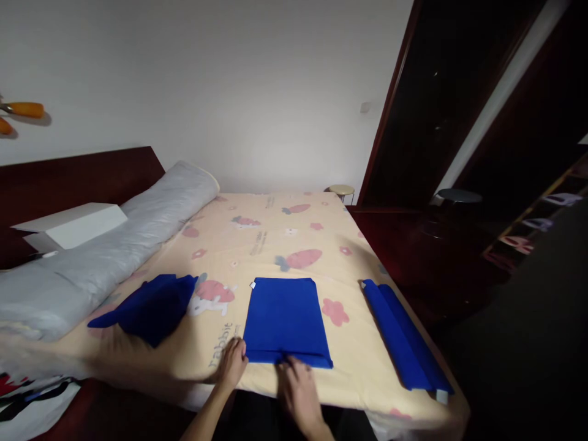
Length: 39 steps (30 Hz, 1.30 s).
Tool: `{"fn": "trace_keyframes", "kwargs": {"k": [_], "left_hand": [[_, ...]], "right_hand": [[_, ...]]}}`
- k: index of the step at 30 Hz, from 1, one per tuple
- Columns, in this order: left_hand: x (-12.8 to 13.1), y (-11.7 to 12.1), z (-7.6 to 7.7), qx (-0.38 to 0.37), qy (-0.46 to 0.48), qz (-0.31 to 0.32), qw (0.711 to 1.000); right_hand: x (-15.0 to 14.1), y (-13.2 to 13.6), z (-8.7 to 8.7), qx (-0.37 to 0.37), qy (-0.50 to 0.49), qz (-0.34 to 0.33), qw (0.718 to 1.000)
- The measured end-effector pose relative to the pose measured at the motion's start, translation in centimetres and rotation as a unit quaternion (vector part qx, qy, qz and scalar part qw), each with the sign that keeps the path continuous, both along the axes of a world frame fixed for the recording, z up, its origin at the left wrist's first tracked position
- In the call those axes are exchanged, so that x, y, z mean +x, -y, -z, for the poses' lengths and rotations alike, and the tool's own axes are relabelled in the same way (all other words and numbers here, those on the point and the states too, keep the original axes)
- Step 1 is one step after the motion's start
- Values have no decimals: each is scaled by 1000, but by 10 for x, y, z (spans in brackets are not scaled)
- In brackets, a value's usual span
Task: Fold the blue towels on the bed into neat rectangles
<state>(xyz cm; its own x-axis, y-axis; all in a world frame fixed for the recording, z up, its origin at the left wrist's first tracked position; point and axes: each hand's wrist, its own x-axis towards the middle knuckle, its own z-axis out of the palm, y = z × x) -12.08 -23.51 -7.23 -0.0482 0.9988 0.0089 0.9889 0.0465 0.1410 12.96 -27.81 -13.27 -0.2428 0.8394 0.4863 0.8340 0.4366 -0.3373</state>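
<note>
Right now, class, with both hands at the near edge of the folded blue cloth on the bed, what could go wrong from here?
1. The folded blue cloth lies near the bed's front edge; a pull by the left hand or right hand might drag it off.
2. The long blue piece sits along the right edge and could slide to the floor.
3. The crumpled blue cloth might get mixed in.
</note>
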Motion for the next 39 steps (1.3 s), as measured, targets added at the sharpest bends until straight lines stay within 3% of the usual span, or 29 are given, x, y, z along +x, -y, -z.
{"fn": "trace_keyframes", "kwargs": {"k": [2,5,9,11,14,17,20,22,24,27,29,32,36,39], "left_hand": [[1,0,-1,9,-17,9,1000],[18,6,3,24,-40,48,998],[51,24,25,58,-49,198,977],[52,32,38,95,-61,231,966],[24,37,49,116,-83,182,973],[-12,37,51,109,-95,156,977],[-24,36,48,113,-107,159,975],[-12,36,44,135,-119,147,973],[11,38,40,161,-132,131,969],[47,44,34,170,-135,205,954],[58,48,31,159,-122,269,942],[41,47,29,144,-109,259,949],[-5,41,28,127,-102,247,955],[-22,37,23,109,-75,227,965]], "right_hand": [[-31,4,4,-13,7,-22,1000],[-50,4,13,-32,13,-6,999],[-42,0,18,-61,39,-40,997],[-27,-1,17,-67,47,-55,995],[13,-3,14,-72,54,-19,996],[65,-5,16,-72,68,28,995],[93,-6,19,-66,76,43,994],[86,-5,18,-44,67,78,994],[61,-2,12,-16,50,107,993],[12,2,3,-10,44,43,998],[-8,3,2,-23,54,-14,998],[3,0,8,-46,62,-25,997],[61,-3,16,-76,52,33,995],[92,-3,12,-109,30,24,993]]}}
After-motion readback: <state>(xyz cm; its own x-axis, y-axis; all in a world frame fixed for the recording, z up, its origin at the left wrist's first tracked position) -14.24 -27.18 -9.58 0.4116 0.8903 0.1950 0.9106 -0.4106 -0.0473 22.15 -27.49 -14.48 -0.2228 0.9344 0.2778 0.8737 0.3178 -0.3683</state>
